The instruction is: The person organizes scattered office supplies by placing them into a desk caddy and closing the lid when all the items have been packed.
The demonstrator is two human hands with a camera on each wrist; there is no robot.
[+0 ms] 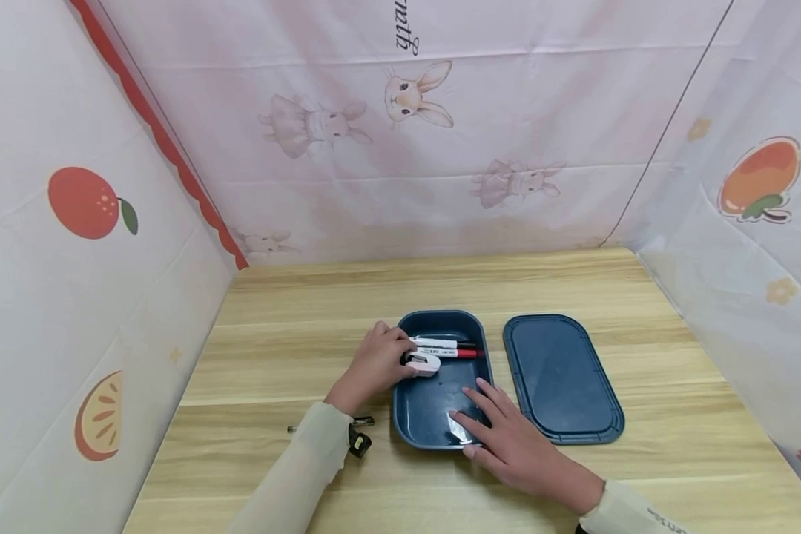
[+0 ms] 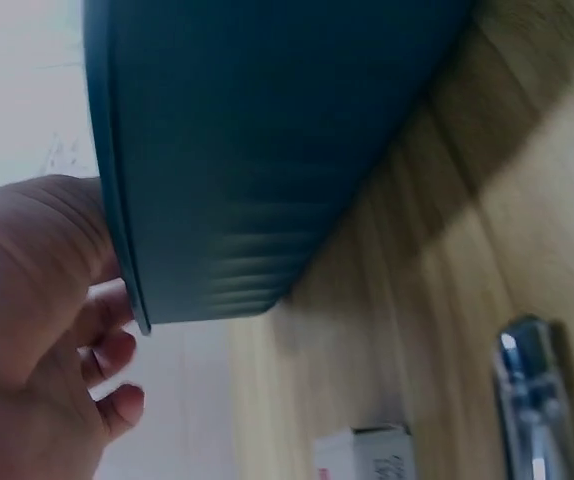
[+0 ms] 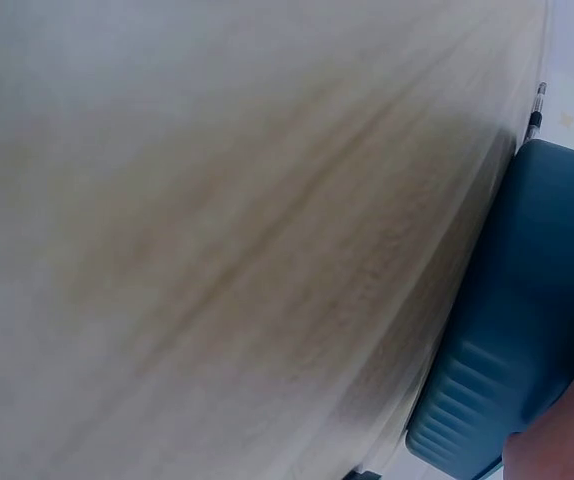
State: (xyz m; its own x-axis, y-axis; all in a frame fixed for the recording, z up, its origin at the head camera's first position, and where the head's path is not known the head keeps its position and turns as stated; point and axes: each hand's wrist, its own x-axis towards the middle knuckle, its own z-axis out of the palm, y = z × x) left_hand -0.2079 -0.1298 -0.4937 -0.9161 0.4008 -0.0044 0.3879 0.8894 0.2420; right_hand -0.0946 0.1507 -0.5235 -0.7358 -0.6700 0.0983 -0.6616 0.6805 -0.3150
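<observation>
A blue open box [image 1: 440,415] stands on the table, with a red-capped marker [image 1: 449,353] and a black-capped marker [image 1: 443,343] lying across its far part. My left hand [image 1: 377,363] reaches over the left rim and grips a small white object [image 1: 423,364] beside the markers. In the left wrist view that hand [image 2: 42,320] bends over the box wall [image 2: 237,170]; what it holds is hidden there. My right hand [image 1: 514,445] rests with spread fingers on the near right rim. The right wrist view shows part of this hand [image 3: 567,430] against the box [image 3: 527,300].
A blue lid [image 1: 564,378] lies flat to the right of the box. By the left wrist are a pen [image 1: 363,421] and a small black item with a yellow mark [image 1: 359,443]. Printed cloth walls [image 1: 374,208] border the wooden table [image 1: 274,334].
</observation>
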